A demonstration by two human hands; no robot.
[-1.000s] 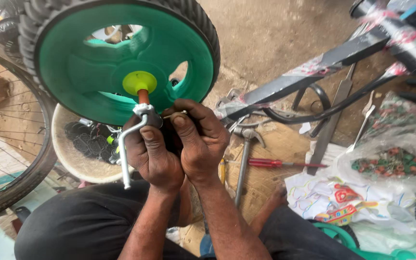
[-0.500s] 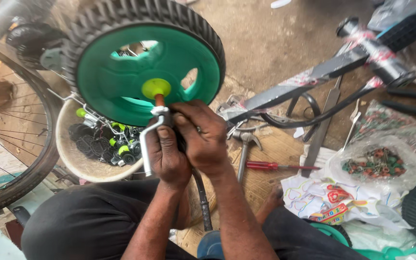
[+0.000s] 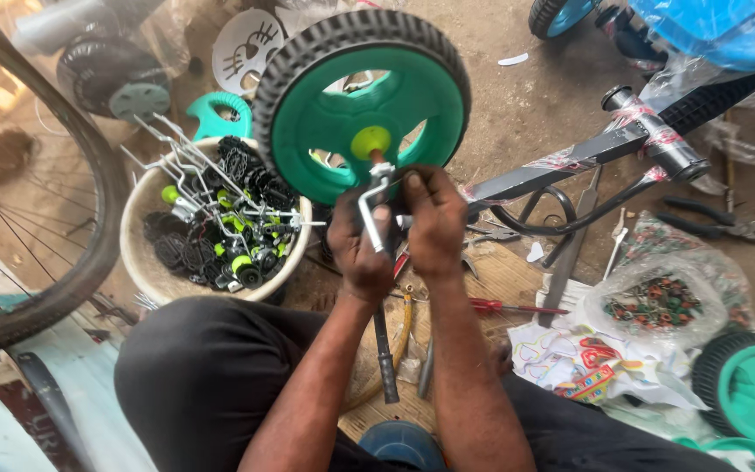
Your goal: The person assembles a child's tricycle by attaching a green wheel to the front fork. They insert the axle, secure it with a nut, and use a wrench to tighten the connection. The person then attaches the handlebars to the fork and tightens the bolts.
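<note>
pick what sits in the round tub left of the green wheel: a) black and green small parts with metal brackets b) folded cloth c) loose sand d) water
a: the tub holds a heap of black and green small parts with metal brackets, just left of the green wheel that both hands, left and right, work on.

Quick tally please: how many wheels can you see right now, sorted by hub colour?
Green-hubbed wheels: 2, the held wheel and the floor wheel at lower right.
Blue-hubbed wheels: 1, the blue wheel cut off by the top edge.
Spoked bicycle wheels: 1, the large spoked wheel at left.
Total: 4.
The left hand and right hand grip the bracket on the held wheel.
</note>
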